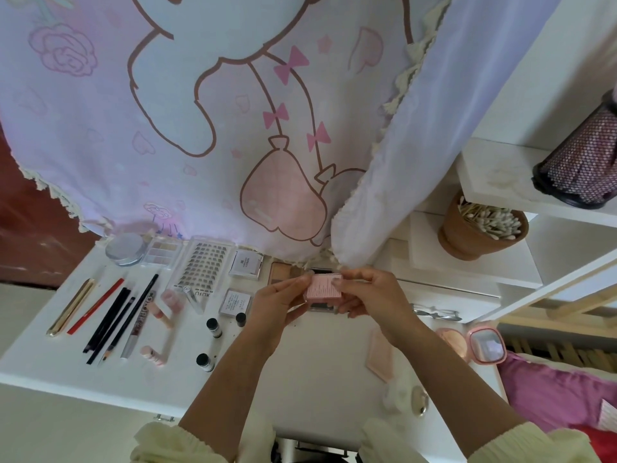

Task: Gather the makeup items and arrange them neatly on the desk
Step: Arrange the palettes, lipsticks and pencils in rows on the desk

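A small pink box (323, 287) with a printed label is hanging above the back middle of the white desk (300, 379), lifted clear of the surface and pinched from both sides. The left hand (277, 305) is gripping its left edge, with curled fingers (295, 284) closing on the top corner and the thumb underneath. The right hand (370, 295) is gripping the right edge the same way, its fingertips (347, 282) pressing on the top right corner. Both hands are clenching only this box.

Directly under the box a dark flat case (320, 305) is lying on the desk, partly hidden by the hands. Just behind the left hand a brown-toned palette (283, 272) is sitting at the hem of the hanging pink curtain (200, 111). Further left, a white square compact (245, 264), a tray of lashes (203, 267), a clear palette (161, 252) and a round jar (126, 248) are lining the back edge. In front of them a gold pen (70, 307), a red pencil (95, 305) and several black pencils (110, 320) are lying side by side, with pink tubes (160, 309) and small black-capped bottles (213, 327) nearer the left forearm.

To the right of the right arm a pale pink packet (380, 357), an open blush compact (452, 340) and a pink mirror (487, 344) are lying near the desk's right edge. A brown pot of cotton swabs (480, 225) is standing on the shelf beyond.
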Motion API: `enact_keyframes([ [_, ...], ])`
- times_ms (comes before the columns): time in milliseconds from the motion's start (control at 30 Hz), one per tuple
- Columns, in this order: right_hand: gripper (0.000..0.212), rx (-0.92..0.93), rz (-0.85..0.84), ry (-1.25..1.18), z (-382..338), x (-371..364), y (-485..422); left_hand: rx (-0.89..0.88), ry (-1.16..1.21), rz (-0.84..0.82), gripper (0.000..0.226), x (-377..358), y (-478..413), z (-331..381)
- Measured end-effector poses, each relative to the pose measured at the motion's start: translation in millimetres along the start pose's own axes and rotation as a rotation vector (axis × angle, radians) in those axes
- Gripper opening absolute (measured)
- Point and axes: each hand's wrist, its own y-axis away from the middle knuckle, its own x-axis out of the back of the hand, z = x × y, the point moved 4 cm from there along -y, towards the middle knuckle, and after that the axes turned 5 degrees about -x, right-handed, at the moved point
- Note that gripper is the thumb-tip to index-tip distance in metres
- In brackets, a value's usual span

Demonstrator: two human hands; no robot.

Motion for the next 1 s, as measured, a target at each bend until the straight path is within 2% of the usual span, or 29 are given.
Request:
enact_keyframes([
  [100, 0.015, -0.105, 0.01, -0.171, 4.7, 0.4, -1.4, 0.013, 0.014, -0.044, 0.027, -1.1, 0.3, 0.1],
  [167, 0.018, 0.003, 0.09, -0.082, 5.9, 2.4, -3.4, 0.062, -0.002, -0.074, 0.033, -1.5, 0.7, -2.2],
  [267, 0.017, 0.378, 0.243, 0.526, -2.5, 1.0, 2.7, 0.173, -0.017, -0.122, 0.041, -4.5, 2.4, -6.0],
  [333, 0.025, 0.653, 0.227, 0.883, -4.2, -9.2, 9.6, 0.225, 0.016, -0.156, 0.045, -8.4, 4.3, -5.2],
  [400, 0.026, 0.833, 0.195, 1.045, 0.2, -17.0, 12.1, 0.249, 0.038, -0.161, 0.043, -11.5, 5.2, -4.5],
  [433, 0.024, 0.854, 0.18, 1.056, 1.8, -18.2, 12.5, 0.258, 0.059, -0.154, 0.04, -12.4, 5.4, -4.5],
  [567, 0.022, 0.707, 0.073, 0.886, 0.3, -16.4, 13.4, 0.275, 0.298, -0.142, 0.03, -10.8, 4.6, -6.0],
  [667, 0.019, 0.622, 0.044, 0.639, -9.1, -12.3, 18.9, 0.283, 0.457, -0.148, 0.037, -8.8, 4.1, -5.6],
  [733, 0.021, 0.579, 0.02, 0.564, -12.8, -11.0, 20.7, 0.269, 0.47, -0.164, 0.04, -8.7, 3.0, -5.0],
  [867, 0.025, 0.576, -0.006, 0.554, -16.7, -13.3, 23.1, 0.265, 0.465, -0.168, 0.036, -8.4, -0.8, -6.4],
  [1000, 0.015, 0.597, 0.017, 0.704, -20.2, -16.5, 20.2, 0.262, 0.42, -0.18, 0.031, -7.4, -3.0, -7.7],
])
